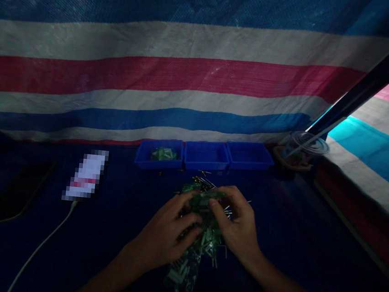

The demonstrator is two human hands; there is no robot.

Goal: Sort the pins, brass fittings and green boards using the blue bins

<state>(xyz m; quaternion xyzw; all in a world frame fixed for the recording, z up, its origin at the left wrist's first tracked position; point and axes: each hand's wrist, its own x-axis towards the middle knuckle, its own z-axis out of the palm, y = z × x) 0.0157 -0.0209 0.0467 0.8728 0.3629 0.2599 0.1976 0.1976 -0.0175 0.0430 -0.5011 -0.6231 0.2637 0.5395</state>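
Observation:
Several small translucent green pieces [203, 202] are between my two hands above a pile. My right hand [240, 221] pinches them with thumb and forefinger. From the other side, the curled fingers of my left hand [172, 231] grip the same pieces; their exact kind is too dark and blurred to make out. Below and around the hands lies a heap of green and clear pieces [209, 239] mixed with thin metal pins [206, 181]. A clear plastic bag [182, 275] with pale pieces lies at the near side of the heap.
Three blue trays stand in a row behind the heap; the left tray [141, 161] contains green pieces. A lit phone [86, 177] on a white cable [46, 237] and a dark phone [18, 193] lie left. A lidded plastic cup [306, 145] stands back right, before a striped sheet [187, 76].

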